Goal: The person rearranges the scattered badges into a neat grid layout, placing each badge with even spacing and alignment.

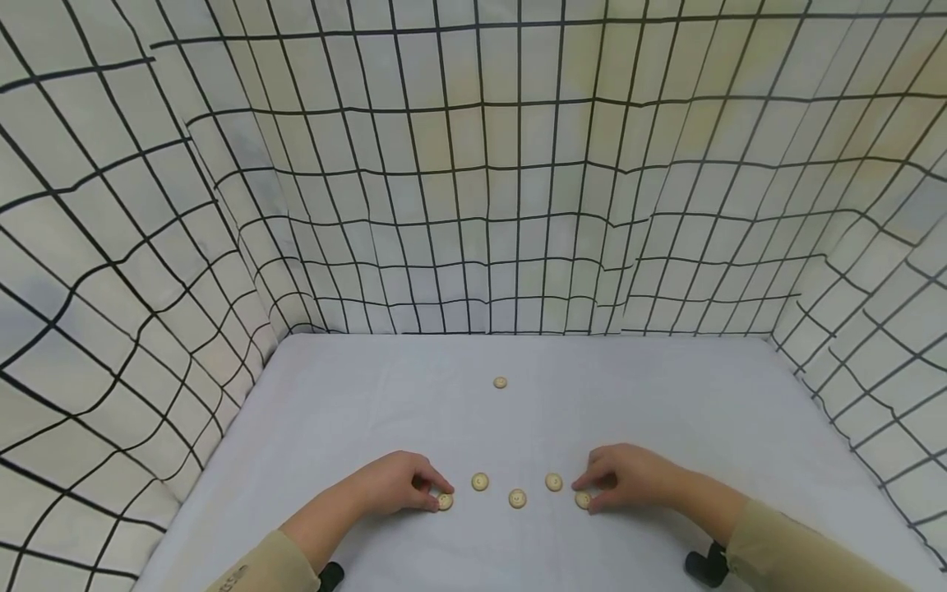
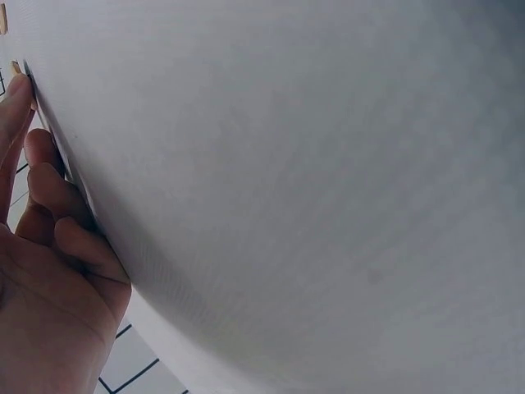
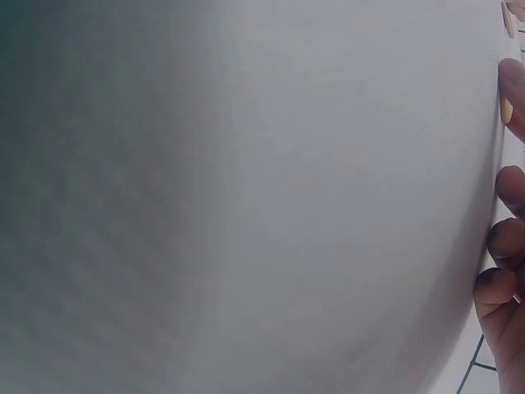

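My left hand [image 1: 405, 483] pinches a round wooden button [image 1: 445, 501] between thumb and index finger at the left end of a row on the white cloth. At the right end, my right hand [image 1: 627, 477] pinches another wooden button [image 1: 583, 500] the same way. Both buttons lie flat at the cloth, partly covered by fingertips. In the left wrist view the thumb and fingers [image 2: 57, 193] stay close over the cloth; the right wrist view shows the held button [image 3: 505, 108] edge-on under a fingertip.
Between my hands lie three more buttons: one left [image 1: 480, 482], one in the middle [image 1: 517, 498] and one right [image 1: 553, 482]. A single button [image 1: 501, 382] sits farther back. White walls with a black grid [image 1: 518, 189] enclose the table's back and sides.
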{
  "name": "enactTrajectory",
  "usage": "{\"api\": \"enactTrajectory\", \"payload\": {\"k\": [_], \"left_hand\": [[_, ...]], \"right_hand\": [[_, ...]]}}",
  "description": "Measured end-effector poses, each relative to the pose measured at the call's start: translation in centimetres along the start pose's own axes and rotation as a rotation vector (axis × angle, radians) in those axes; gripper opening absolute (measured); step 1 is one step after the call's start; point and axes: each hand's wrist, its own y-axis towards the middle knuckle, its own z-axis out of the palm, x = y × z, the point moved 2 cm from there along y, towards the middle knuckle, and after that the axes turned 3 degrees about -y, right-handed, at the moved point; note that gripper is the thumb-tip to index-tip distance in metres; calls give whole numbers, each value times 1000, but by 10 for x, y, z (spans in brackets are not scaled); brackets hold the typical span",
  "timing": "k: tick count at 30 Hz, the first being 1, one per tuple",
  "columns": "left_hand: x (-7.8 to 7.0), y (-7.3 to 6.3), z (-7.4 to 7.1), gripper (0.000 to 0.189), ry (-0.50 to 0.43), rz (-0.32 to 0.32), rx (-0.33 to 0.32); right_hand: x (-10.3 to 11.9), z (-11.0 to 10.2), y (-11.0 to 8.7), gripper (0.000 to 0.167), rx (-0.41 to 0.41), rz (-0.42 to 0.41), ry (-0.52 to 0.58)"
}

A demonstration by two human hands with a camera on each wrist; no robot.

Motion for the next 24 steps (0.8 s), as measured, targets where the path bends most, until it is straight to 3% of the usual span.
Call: {"api": "enactTrajectory", "payload": {"k": [24], "left_hand": [[4, -2, 1, 19, -16, 12, -20]], "right_hand": [[4, -1, 1, 26, 19, 16, -45]]}}
